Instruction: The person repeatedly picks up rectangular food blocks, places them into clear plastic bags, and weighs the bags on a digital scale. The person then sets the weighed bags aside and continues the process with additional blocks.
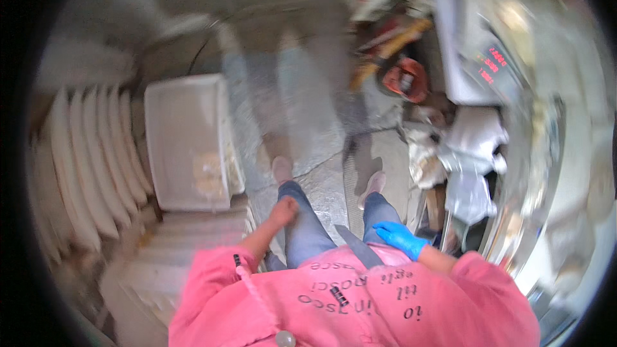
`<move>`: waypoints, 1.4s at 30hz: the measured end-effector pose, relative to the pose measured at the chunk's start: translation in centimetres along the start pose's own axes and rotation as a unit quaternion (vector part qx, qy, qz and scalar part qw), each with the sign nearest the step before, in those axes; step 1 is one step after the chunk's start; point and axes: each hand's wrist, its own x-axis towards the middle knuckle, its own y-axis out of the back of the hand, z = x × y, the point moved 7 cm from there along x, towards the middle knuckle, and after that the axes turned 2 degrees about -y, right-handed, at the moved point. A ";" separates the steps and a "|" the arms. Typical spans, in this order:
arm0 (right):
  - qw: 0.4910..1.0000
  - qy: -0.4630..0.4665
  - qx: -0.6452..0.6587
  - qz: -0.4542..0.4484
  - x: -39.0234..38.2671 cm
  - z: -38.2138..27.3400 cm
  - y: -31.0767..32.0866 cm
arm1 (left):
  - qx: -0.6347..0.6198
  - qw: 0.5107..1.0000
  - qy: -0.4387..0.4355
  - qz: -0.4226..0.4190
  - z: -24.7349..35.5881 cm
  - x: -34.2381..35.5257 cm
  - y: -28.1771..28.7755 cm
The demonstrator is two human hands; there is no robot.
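Note:
My bare left hand (284, 211) hangs over my left thigh, blurred. Its fingers seem drawn together, but their shape is not clear and I make out no object in them. My right hand (402, 239) wears a blue glove and rests near my right thigh. Its fingers are stretched out with nothing held. A grey strap or cloth strip (357, 246) lies across my lap between the two hands. Left of my left hand stands a white plastic tub (186, 135), with some pale stuff in its near end.
Several white curved panels (96, 160) stand in a row at the left. At the right are white plastic bags (472, 196), a device with red lit digits (491, 67), a red-orange round thing (406, 80) and a long yellow piece (392, 48). My shoes (281, 168) stand on a grey stone floor.

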 end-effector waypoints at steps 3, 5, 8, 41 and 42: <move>0.990 0.032 0.104 0.085 -2.3 6.0 -0.6 | 0.104 0.981 -0.161 -0.038 10.4 -2.1 -6.8; 0.974 0.045 0.178 0.130 -4.4 9.6 0.1 | 0.112 0.966 -0.221 -0.069 17.9 -3.2 -11.5; 0.948 0.048 0.260 0.176 -8.1 17.4 -0.6 | 0.214 0.929 -0.259 -0.157 28.8 -3.8 -21.8; 0.860 0.009 0.224 0.458 -30.5 49.0 9.0 | 0.353 0.868 -0.333 -0.103 51.6 -4.6 -57.2; 0.853 0.023 0.214 0.476 -30.4 48.8 9.6 | 0.369 0.862 -0.331 -0.108 51.5 -4.7 -56.8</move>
